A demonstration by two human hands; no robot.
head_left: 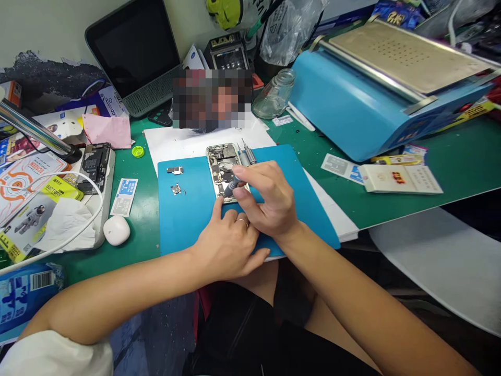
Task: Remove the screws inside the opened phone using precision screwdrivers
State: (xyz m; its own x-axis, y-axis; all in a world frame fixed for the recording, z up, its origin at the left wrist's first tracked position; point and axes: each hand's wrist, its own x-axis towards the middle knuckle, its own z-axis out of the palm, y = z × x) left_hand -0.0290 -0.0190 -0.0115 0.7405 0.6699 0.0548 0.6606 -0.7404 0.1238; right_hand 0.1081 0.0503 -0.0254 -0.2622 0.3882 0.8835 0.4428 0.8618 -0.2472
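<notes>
An opened phone [224, 162], its inner parts exposed, lies on a blue mat [188, 219]. My right hand [270, 196] is closed around a small grey screwdriver [234, 184] between thumb and index finger, its lower end over the phone's bottom part; the tip is hidden. My left hand [230, 243] rests on the mat below, index fingertip at the phone's bottom edge and thumb stretched out. More slim screwdrivers [248, 154] lie beside the phone's upper right. Left of it on the mat are a small board part [175, 170] and a small metal bracket [176, 189].
A blue machine with a metal plate [336, 99] stands at the back right, near a glass jar [276, 94]. A white box [399, 178] lies at the right. On the left are a white earbud case [116, 231], another opened phone [95, 164] and a cable [99, 190].
</notes>
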